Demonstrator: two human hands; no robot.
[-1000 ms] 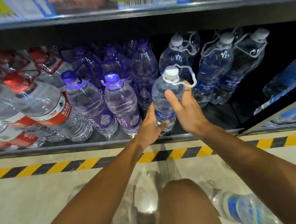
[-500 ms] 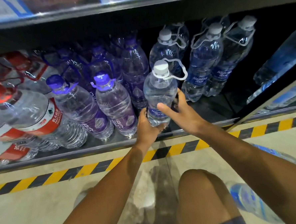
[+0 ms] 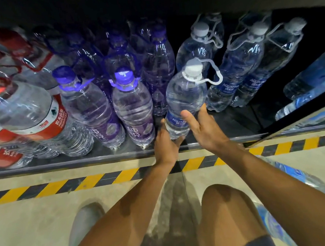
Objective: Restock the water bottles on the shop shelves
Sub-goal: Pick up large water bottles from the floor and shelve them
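A clear water bottle [image 3: 184, 95] with a white cap, a white carry loop and a blue label stands at the front of the bottom shelf [image 3: 103, 157]. My left hand [image 3: 165, 143] grips its base from the left. My right hand [image 3: 204, 128] wraps its lower right side, thumb across the label. Behind it stand three more white-capped bottles [image 3: 244, 66] of the same kind.
Purple-capped bottles [image 3: 132, 109] fill the shelf middle, red-labelled bottles [image 3: 24, 116] the left. Dark bare shelf floor lies right of the held bottle. Yellow-black tape [image 3: 89, 181] edges the floor. More packed bottles [image 3: 294, 183] lie on the floor at right. My knee [image 3: 223, 204] is below.
The bottle has settled lower onto the shelf front, and my hands have slid down to its base. The view has tilted down, so the upper shelf edge has left the frame.
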